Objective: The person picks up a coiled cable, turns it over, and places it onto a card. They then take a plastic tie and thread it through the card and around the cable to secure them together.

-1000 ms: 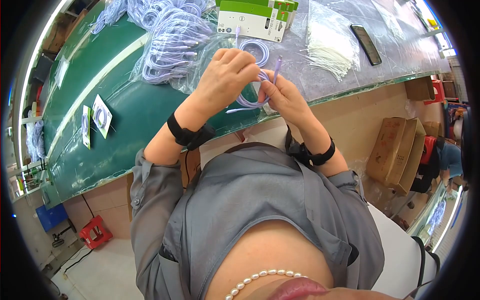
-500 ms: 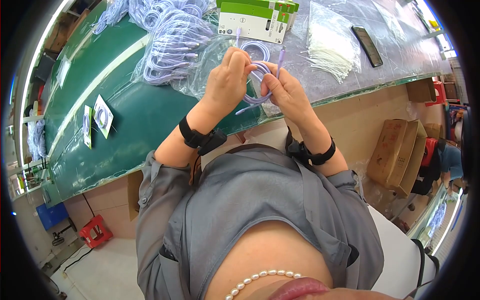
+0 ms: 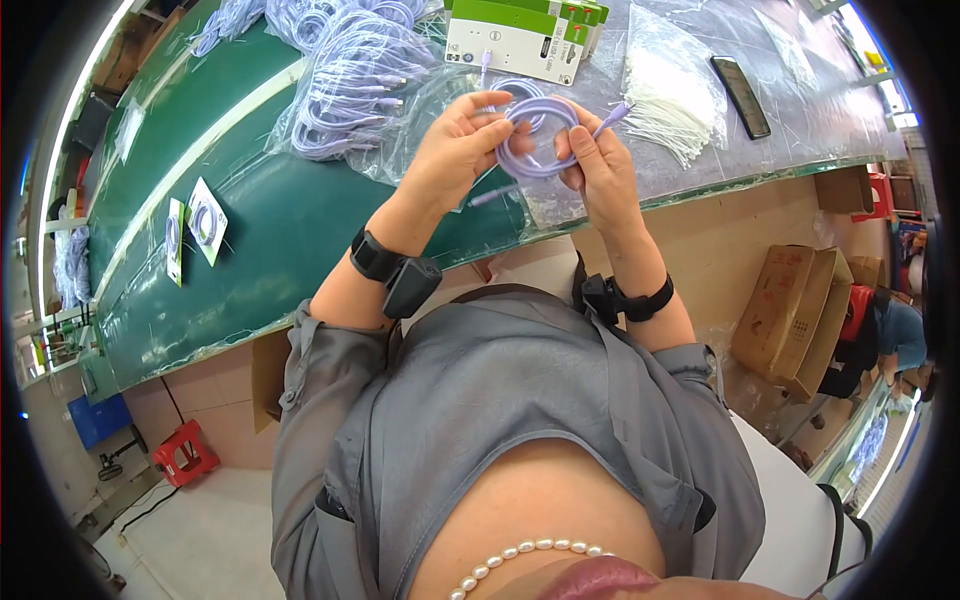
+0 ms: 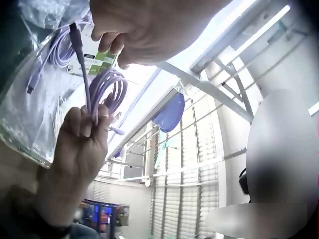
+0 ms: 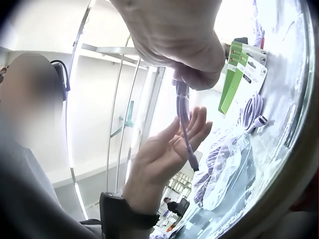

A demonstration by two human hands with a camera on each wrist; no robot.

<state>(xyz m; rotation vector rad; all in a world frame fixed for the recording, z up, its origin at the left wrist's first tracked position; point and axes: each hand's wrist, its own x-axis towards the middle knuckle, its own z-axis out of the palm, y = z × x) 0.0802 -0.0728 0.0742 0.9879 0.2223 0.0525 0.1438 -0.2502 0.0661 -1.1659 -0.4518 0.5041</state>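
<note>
A purple USB cable wound into a coil (image 3: 540,168) is held up above the bench edge. My right hand (image 3: 605,170) pinches its right side between thumb and fingers. One plug (image 3: 614,114) sticks out past that hand, and the other end (image 3: 492,196) hangs at lower left. My left hand (image 3: 450,150) is at the coil's left side; in the right wrist view the left hand (image 5: 159,154) has its palm and fingers spread beside the coil. A second coiled cable (image 3: 512,86) lies behind, partly hidden, with its plug against a green-and-white card (image 3: 510,45).
Bagged purple cables (image 3: 350,90) are heaped at back left. White cable ties (image 3: 665,100) in a plastic bag and a black phone (image 3: 741,97) lie at right. Two carded cables (image 3: 206,222) are on the green bench top at left. A cardboard box (image 3: 785,310) stands below right.
The coil has turned to face the head camera and shows as a round ring. My left hand has let go of the strands and its fingers have spread. The right hand has shifted right.
</note>
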